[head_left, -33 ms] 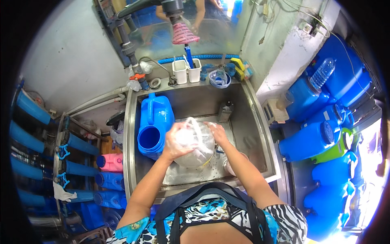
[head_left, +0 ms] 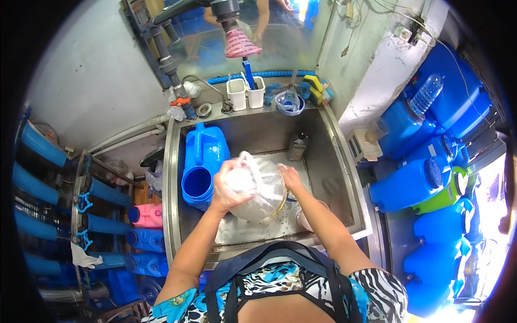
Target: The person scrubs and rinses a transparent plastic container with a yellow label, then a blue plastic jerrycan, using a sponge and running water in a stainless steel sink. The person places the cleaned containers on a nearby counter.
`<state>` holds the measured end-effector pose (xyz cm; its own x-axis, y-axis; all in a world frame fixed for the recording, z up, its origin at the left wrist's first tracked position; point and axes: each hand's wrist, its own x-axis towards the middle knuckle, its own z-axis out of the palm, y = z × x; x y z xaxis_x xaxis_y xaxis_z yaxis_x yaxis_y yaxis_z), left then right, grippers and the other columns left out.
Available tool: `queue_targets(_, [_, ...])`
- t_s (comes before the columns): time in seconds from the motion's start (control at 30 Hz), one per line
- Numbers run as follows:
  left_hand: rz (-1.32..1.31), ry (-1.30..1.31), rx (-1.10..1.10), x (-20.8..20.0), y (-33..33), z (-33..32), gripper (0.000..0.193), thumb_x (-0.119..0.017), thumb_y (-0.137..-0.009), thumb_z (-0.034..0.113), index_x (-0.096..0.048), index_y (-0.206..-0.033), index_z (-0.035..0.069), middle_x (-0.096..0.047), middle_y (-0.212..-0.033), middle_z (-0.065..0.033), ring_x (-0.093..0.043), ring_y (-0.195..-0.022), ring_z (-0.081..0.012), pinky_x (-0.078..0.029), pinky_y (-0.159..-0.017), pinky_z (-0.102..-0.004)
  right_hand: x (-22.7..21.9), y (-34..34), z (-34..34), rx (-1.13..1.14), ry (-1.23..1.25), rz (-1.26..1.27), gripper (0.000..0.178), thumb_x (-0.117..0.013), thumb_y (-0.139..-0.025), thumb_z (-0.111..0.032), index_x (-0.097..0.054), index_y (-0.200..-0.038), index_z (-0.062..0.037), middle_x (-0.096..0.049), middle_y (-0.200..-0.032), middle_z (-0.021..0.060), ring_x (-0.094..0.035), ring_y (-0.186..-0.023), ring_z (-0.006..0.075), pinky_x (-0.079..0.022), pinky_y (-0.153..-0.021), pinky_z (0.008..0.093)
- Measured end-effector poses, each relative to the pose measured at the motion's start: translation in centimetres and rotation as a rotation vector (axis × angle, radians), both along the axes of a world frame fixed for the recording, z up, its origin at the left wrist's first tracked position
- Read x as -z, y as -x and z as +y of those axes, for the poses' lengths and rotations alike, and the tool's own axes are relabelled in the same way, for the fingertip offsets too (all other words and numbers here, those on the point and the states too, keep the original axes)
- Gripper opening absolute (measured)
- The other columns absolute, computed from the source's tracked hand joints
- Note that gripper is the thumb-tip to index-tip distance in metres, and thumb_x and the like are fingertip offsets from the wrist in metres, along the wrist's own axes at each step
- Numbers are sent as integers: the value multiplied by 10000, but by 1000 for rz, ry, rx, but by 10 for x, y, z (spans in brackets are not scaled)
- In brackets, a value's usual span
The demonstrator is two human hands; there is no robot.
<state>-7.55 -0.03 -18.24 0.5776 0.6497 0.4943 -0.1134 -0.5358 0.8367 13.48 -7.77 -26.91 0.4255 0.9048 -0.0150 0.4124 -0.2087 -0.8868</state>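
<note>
A large, round clear plastic bottle (head_left: pixel 265 207) with a whitish handle loop at its top is held over the steel sink (head_left: pixel 328 167). My left hand (head_left: pixel 226 189) is wrapped round its upper end near the mouth. On the other side, my right hand (head_left: pixel 292 178) grips the bottle, its fingertips partly hidden. A blue jerrycan (head_left: pixel 211 146) with a wide open mouth stands in the sink, just left of my left hand. Beyond my right hand, a dark grey bottle (head_left: pixel 297 146) stands upright in the sink. A pinkish container (head_left: pixel 305 219) is partly covered by my right forearm.
White holders (head_left: pixel 237 95), a bowl (head_left: pixel 291 105) and yellow-black sponges (head_left: pixel 316 89) line the back ledge. A pipe with a pink-wrapped end (head_left: pixel 241 46) hangs above. Blue jugs (head_left: pixel 406 185) crowd the right; blue cylinders (head_left: pixel 107 223) lie at left.
The clear bottle has turned slightly, and my left hand has shifted a little left with its top. The white blur around it is less. My right hand stays at its side.
</note>
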Motion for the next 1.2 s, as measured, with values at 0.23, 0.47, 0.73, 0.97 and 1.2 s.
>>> queue_targets(0.23, [-57, 59, -239, -13, -3, -9, 620, -846, -577, 91, -501, -1090, 41, -611, -1024, -75, -594, -905, -153, -499, -832, -305, -33, 24, 2, 30, -382, -18, 464, -338, -961, -406, -631, -1196, -134, -615, -1219, 136, -552, -1159, 285, -397, -990, 324])
queue_targets(0.47, [-468, 523, -320, -28, 23, 12, 614, -742, -641, -10, -496, -1203, -18, -602, -1114, -119, -598, -1000, -182, -487, -885, -303, 32, -45, -33, 515, 38, 350, 515, -593, -867, -439, -598, -1199, -46, -631, -1167, 149, -583, -1095, 268, -432, -949, 352])
queue_targets(0.73, [13, -78, 134, -74, 31, 26, 912, -870, -491, 224, -486, -1282, -17, -558, -1189, -99, -535, -1083, -203, -408, -973, -338, 64, -71, -44, 437, 268, 851, 734, -689, -796, -505, -537, -1240, 59, -568, -1241, 195, -552, -1142, 272, -480, -857, 507])
queue_targets(0.97, [51, -152, -256, -17, -33, -16, 717, -865, -590, 154, -469, -1174, 30, -594, -1179, -130, -596, -1028, -199, -486, -900, -327, -1, -6, -1, 247, -331, 448, 474, -513, -932, -383, -574, -1253, -40, -536, -1308, 147, -485, -1214, 261, -335, -1045, 348])
queue_targets(1.2, [-479, 334, -654, -1, -39, 19, 547, -797, -682, 57, -496, -1138, 24, -612, -1128, -113, -606, -939, -186, -515, -806, -325, -46, 59, -21, 258, -620, -700, 453, -475, -929, -278, -498, -1325, -60, -370, -1423, 248, -307, -1339, 412, -191, -1107, 502])
